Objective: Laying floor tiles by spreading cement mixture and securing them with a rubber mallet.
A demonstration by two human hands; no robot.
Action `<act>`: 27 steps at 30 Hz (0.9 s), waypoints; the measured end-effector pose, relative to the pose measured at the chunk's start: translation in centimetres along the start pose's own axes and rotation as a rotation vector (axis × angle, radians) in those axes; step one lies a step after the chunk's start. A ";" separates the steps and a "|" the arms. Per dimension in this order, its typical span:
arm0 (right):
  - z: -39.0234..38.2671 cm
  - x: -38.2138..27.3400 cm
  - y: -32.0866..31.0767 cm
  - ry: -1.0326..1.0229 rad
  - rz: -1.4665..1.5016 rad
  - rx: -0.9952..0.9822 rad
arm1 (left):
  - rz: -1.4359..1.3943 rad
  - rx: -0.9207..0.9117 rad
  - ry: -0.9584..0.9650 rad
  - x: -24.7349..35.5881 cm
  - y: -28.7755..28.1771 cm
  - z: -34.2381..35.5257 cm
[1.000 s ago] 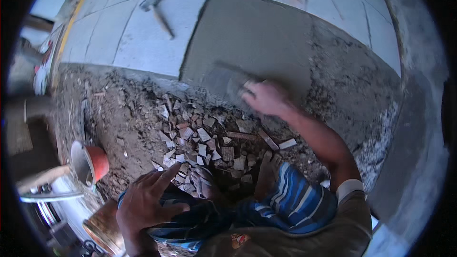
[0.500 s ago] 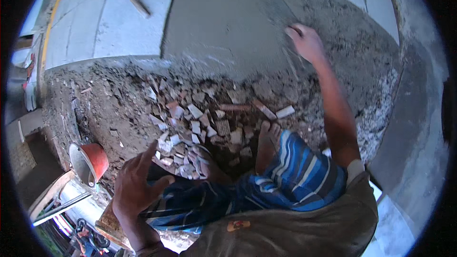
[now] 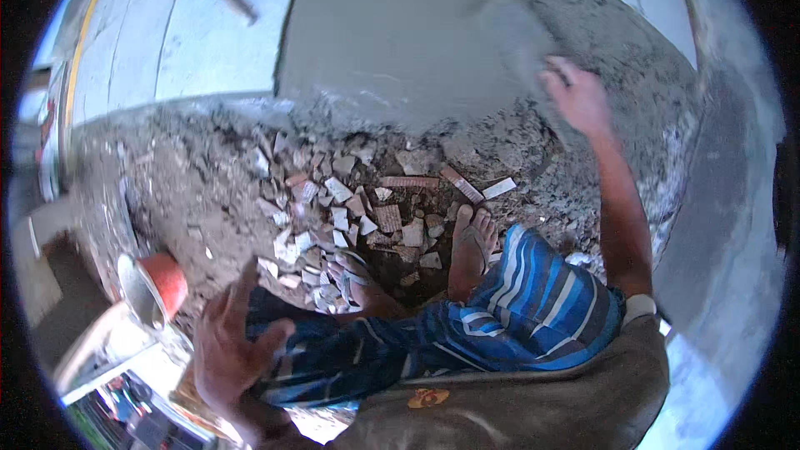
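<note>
The right hand (image 3: 579,100) has its fingers curled nearly closed about the grip of a grey trowel (image 3: 512,29), though blur and the knuckles hide the handle. The left hand (image 3: 232,350) hangs half open by the striped shorts (image 3: 533,308), thumb well apart from the forefinger, with nothing seen in its grasp; whether it touches the cloth I cannot tell. The trowel is over the mortar bed (image 3: 392,25), toward the right edge of its smooth part, well apart from the left edge along the white tile (image 3: 221,50). Its long axis slants from far left to near right.
</note>
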State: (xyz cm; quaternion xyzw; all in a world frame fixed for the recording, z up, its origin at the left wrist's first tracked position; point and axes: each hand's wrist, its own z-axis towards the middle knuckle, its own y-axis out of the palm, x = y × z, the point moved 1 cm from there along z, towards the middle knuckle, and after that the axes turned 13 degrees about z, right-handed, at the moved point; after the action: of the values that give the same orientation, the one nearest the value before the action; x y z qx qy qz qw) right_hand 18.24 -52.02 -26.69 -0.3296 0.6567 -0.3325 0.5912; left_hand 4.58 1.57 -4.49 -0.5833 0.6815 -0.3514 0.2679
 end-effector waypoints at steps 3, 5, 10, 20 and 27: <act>-1.2 -8.5 4.3 -0.014 -0.046 -0.327 | -0.132 0.041 0.001 -1.1 1.1 -1.2; -1.9 -10.4 6.7 -0.170 -0.116 -0.500 | -0.117 0.064 0.001 -1.1 1.3 -1.1; 0.9 -8.7 7.0 -0.205 -0.094 -0.398 | -0.130 0.030 0.009 -0.8 0.9 0.3; 15.5 -0.8 0.4 0.105 -0.098 0.119 | -0.106 -0.039 -0.120 0.0 0.8 0.4; 10.5 -9.1 7.8 -0.103 0.195 -0.335 | -0.100 -0.120 -0.156 0.6 1.1 0.9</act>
State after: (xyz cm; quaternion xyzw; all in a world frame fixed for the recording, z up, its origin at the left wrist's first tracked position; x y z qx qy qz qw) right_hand 29.10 -40.64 -28.88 -0.3748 0.7007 -0.1424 0.5902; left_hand 4.50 0.97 -5.89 -0.6572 0.6484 -0.2765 0.2669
